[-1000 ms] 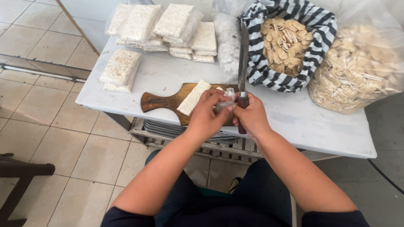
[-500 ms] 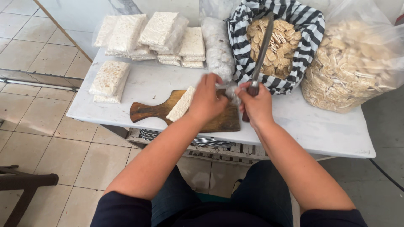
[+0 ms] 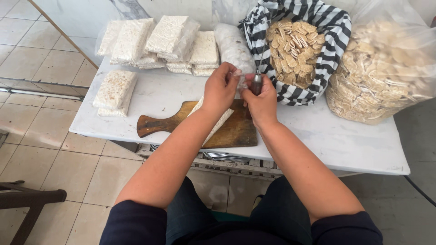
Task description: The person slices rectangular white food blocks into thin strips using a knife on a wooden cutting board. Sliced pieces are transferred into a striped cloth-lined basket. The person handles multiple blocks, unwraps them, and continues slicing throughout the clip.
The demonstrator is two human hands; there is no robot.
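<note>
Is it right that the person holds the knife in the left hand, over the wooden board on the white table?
Not quite. The head view shows the knife gripped in the right hand, not the left hand. It is over the wooden board on the white table.

Two hands work at the table's centre: one left hand (image 3: pixel 221 88), one right hand (image 3: pixel 259 97). One wooden cutting board (image 3: pixel 181 123) lies at six o'clock. One striped bag of slices (image 3: pixel 297 47) and one clear bag (image 3: pixel 386 72) sit at two o'clock. Roughly nine wrapped white blocks (image 3: pixel 154 43) lie at ten o'clock.
</note>
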